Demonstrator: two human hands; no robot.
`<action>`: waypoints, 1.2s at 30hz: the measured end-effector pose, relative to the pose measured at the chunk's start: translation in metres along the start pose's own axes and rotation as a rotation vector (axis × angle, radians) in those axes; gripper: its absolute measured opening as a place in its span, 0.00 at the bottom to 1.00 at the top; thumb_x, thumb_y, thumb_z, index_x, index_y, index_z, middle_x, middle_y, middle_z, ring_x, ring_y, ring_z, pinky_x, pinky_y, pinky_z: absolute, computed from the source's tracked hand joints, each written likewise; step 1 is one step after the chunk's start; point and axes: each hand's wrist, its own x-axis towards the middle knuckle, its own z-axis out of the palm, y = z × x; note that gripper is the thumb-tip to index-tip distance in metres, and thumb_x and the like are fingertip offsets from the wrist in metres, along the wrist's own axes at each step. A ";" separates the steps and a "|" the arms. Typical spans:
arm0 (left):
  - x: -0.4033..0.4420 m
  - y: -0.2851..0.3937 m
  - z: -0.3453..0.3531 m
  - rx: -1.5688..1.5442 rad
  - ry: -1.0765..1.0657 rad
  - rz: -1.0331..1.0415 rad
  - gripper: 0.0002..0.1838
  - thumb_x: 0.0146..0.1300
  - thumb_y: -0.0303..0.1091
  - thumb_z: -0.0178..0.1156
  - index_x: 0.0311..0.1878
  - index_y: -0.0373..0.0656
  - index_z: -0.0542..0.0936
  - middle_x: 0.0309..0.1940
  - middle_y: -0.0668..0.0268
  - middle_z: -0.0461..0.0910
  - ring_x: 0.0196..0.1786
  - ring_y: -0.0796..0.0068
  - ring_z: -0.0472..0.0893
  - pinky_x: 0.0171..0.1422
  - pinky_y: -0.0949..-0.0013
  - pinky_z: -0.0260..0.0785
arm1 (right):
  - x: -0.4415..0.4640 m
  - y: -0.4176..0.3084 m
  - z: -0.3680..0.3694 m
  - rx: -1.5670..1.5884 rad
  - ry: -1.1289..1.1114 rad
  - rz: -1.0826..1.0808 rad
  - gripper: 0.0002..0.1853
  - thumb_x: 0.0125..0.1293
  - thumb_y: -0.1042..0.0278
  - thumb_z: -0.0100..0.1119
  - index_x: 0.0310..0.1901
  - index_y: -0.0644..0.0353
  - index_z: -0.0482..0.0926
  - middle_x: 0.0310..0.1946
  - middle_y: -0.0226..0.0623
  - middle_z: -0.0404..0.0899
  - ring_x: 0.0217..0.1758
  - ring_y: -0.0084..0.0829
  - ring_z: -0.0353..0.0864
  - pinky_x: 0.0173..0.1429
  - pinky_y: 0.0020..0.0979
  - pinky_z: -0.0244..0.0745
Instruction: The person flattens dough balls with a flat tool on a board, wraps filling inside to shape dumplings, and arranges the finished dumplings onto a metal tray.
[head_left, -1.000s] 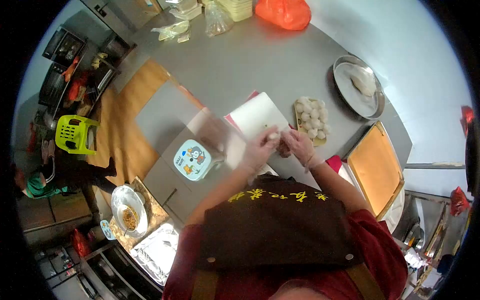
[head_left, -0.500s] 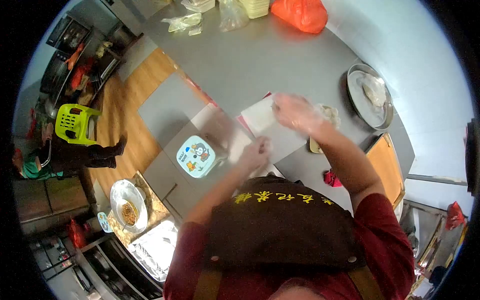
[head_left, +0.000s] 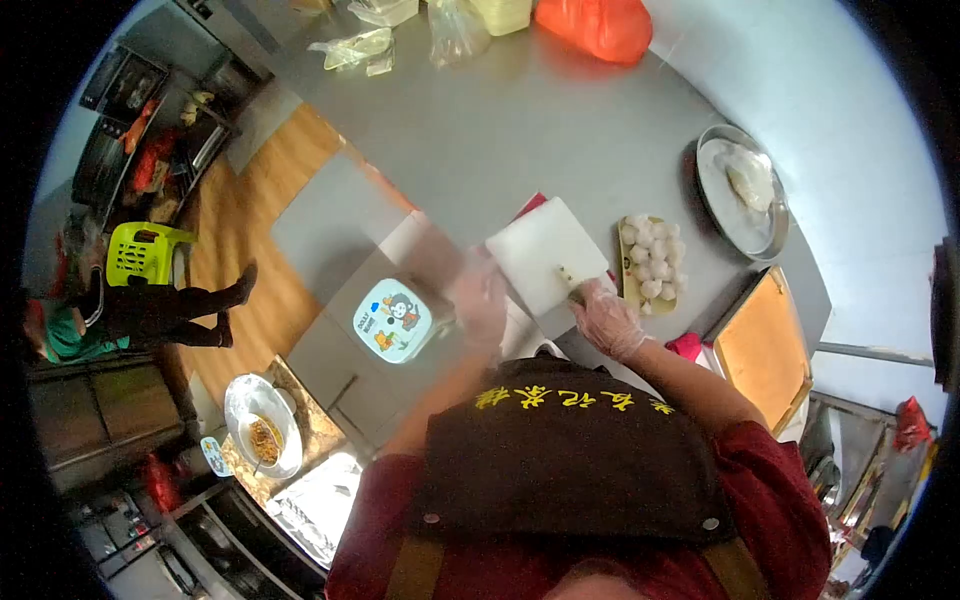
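A white cutting board lies tilted on a red sheet or cloth at the edge of the metal table. My right hand, in a thin clear glove, is at the board's near right corner, its fingers drawn together over a small greenish thing I cannot make out. Smeared by motion, my left hand is just left of the board; its fingers do not show clearly. To the right of the board stands a yellowish tray holding several rounded white pieces like dumplings.
A square cartoon-printed lid sits left of my left hand. At right are a round metal pan with a bagged white lump and a wooden tray. Plastic bags and a red bag lie at the back. A person is at far left.
My right hand has come down from above the board to its near right corner, uncovering the tray of white pieces. My left hand has shifted left, away from the board's edge.
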 end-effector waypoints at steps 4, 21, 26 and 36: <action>0.048 0.007 0.027 0.287 -0.330 0.651 0.18 0.58 0.41 0.57 0.49 0.43 0.76 0.51 0.59 0.75 0.57 0.58 0.71 0.63 0.53 0.60 | 0.012 -0.014 -0.007 -0.024 -0.201 0.235 0.19 0.63 0.51 0.49 0.43 0.61 0.69 0.31 0.51 0.80 0.36 0.47 0.82 0.39 0.45 0.75; 0.065 0.012 0.065 0.356 -0.674 0.707 0.29 0.64 0.55 0.48 0.58 0.42 0.71 0.63 0.59 0.66 0.68 0.57 0.60 0.71 0.46 0.46 | 0.002 0.009 0.029 0.102 0.179 0.095 0.15 0.54 0.54 0.59 0.35 0.56 0.72 0.23 0.44 0.77 0.26 0.49 0.78 0.32 0.48 0.72; 0.064 0.022 0.060 0.420 -0.554 0.552 0.31 0.64 0.56 0.47 0.61 0.42 0.69 0.64 0.59 0.65 0.69 0.55 0.58 0.71 0.44 0.42 | 0.003 0.010 0.029 0.086 0.203 0.067 0.16 0.52 0.53 0.61 0.32 0.57 0.71 0.21 0.45 0.77 0.23 0.48 0.78 0.30 0.47 0.72; 0.057 0.019 0.058 0.401 -0.483 0.574 0.30 0.63 0.55 0.48 0.59 0.39 0.71 0.63 0.59 0.65 0.69 0.55 0.58 0.71 0.43 0.43 | -0.001 0.012 0.035 0.032 0.126 0.067 0.20 0.53 0.54 0.63 0.38 0.59 0.69 0.24 0.47 0.78 0.29 0.49 0.79 0.36 0.46 0.72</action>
